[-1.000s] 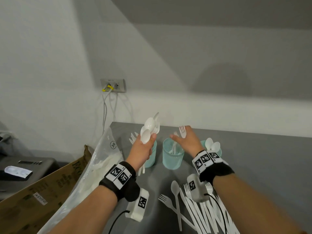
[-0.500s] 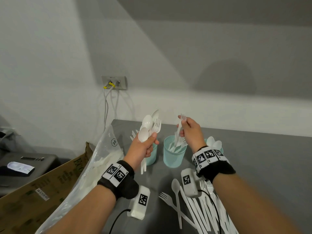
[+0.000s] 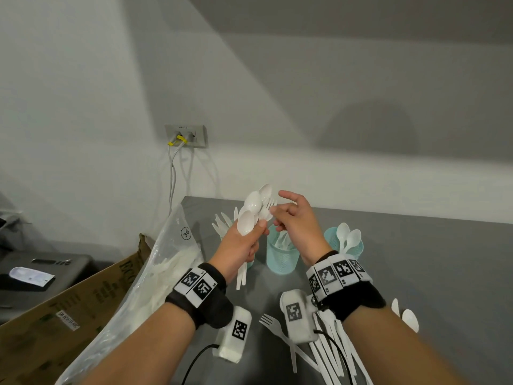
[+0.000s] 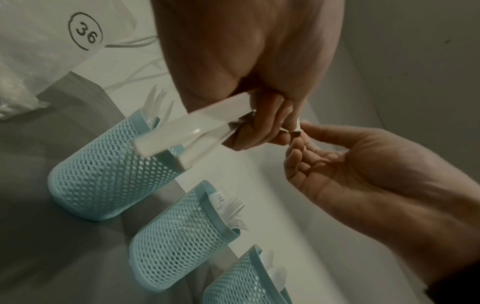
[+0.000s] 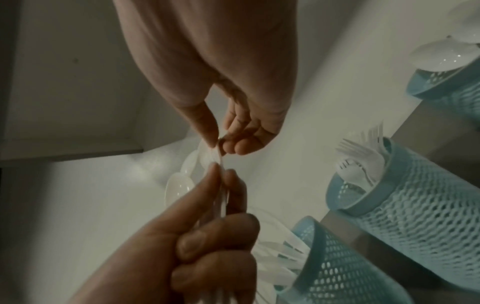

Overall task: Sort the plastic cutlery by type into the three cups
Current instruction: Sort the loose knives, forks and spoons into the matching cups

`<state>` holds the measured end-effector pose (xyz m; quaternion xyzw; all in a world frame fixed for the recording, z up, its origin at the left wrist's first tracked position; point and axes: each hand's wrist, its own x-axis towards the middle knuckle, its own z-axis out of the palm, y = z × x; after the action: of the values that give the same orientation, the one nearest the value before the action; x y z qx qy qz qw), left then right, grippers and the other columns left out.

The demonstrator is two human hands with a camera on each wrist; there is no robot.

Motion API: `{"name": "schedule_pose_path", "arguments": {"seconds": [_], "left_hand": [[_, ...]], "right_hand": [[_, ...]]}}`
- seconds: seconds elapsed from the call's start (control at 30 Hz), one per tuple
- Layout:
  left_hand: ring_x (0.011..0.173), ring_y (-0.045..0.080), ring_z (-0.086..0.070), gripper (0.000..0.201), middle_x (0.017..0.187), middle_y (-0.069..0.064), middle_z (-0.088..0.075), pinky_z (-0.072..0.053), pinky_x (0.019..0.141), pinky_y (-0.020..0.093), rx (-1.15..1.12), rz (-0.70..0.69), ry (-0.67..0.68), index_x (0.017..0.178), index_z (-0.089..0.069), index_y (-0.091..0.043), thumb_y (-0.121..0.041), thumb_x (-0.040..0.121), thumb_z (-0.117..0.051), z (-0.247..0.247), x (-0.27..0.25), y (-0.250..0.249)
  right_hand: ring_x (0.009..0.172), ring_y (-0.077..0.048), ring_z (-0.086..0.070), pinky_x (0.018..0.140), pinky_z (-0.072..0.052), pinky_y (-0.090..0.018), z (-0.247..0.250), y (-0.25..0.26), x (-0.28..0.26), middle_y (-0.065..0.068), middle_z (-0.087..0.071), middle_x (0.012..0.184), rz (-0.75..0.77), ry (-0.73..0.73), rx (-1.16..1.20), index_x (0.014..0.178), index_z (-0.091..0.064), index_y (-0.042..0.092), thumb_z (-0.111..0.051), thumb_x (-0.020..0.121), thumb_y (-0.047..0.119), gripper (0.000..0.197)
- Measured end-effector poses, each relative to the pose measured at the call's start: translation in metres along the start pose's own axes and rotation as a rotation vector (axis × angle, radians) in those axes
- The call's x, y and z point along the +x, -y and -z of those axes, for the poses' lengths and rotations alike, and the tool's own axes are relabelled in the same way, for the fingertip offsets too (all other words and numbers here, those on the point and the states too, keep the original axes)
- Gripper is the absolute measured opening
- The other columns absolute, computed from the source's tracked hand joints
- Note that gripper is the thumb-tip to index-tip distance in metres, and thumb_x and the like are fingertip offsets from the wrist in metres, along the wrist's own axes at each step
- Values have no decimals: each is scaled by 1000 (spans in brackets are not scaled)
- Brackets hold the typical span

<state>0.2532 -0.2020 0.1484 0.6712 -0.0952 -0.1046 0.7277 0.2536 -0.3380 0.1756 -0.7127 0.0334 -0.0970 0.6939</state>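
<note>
My left hand (image 3: 244, 245) grips a bundle of white plastic spoons and a fork (image 3: 254, 208) upright by the handles, above the left cup. My right hand (image 3: 291, 220) is up against the bundle, thumb and forefinger pinching the fork's head (image 5: 217, 153). Three teal mesh cups stand in a row. The left cup (image 4: 103, 174) holds knives, the middle cup (image 3: 280, 262) forks and the right cup (image 3: 331, 237) spoons. The left hand hides most of the left cup in the head view.
Loose white cutlery (image 3: 330, 354) lies on the grey table (image 3: 444, 273) under my right forearm, with a fork (image 3: 270, 323) to its left and spoons (image 3: 409, 319) to its right. A clear plastic bag (image 3: 155, 273) and a cardboard box (image 3: 69, 307) stand at the left edge.
My right hand held a fork above the middle cup; that fork is gone from it, and the hand has moved left to the bundle. The left hand has barely moved.
</note>
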Motion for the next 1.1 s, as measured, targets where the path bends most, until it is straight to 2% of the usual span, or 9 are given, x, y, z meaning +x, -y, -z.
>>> {"name": "schedule_pose_path", "arguments": {"seconds": [0.13,0.3,0.4,0.5,0.6,0.7,0.83,1.0,1.1], "left_hand": [[44,5,-31,30,66,-1,-43,-26,41,16,37,4,-71,105,-53,-5,-33,97,-51,6,3,3],[57,0,-48,19,74,-6,-52,-38,58,19,312,-97,-261,98,-52,-12,-31,96,-51,12,6,10],[72,6,-50,17,79,-10,-49,-41,68,21,426,-150,-296,104,-49,-17,-31,95,-53,11,5,12],[72,10,-51,14,81,-11,-51,-44,71,32,563,-206,-247,105,-44,-21,-24,95,-53,12,4,15],[82,20,-56,23,90,-5,-55,-46,77,37,646,-215,-207,114,-42,-18,-13,93,-50,13,0,13],[83,23,-58,28,93,-3,-56,-45,73,35,706,-227,-167,119,-39,-19,-14,93,-49,12,-3,12],[77,20,-55,35,90,-5,-55,-39,66,31,854,-260,-132,124,-37,-23,-14,92,-49,10,-6,15],[79,20,-58,28,96,-8,-53,-41,65,33,858,-324,-96,118,-40,-24,-18,93,-50,5,-6,15],[77,16,-59,21,85,-11,-57,-44,65,33,749,-309,-105,110,-42,-25,-23,93,-55,-2,-2,12]], "right_hand": [[65,-11,-54,62,-50,-20,12,10,5,-1,-56,82,20,-80,-1,126,-52,12,-54,93,7,33],[65,-11,-57,67,-53,-24,31,24,16,3,-52,87,164,-212,-71,114,-52,25,-49,94,6,28],[66,-20,-61,67,-53,-30,34,7,20,5,-52,82,179,-253,-233,108,-53,29,-49,92,5,29],[72,-29,-63,73,-53,-42,34,-21,16,2,-56,78,102,-210,-344,103,-54,27,-47,90,2,29],[81,-22,-59,74,-51,-37,35,-38,10,-4,-58,95,3,-146,-419,107,-59,20,-47,93,7,23],[100,-19,-55,94,-45,-36,33,-36,8,-6,-60,112,62,-126,-488,109,-65,17,-47,96,20,22],[85,-11,-59,82,-51,-31,17,-7,0,4,-61,111,75,4,-194,120,-56,26,-39,100,34,27],[98,-14,-65,81,-54,-25,5,0,-6,-3,-68,114,64,121,-114,120,-60,20,-40,101,23,28],[101,-7,-66,80,-52,-18,5,0,-16,4,-70,111,26,164,-52,122,-59,20,-46,98,29,29]]}}
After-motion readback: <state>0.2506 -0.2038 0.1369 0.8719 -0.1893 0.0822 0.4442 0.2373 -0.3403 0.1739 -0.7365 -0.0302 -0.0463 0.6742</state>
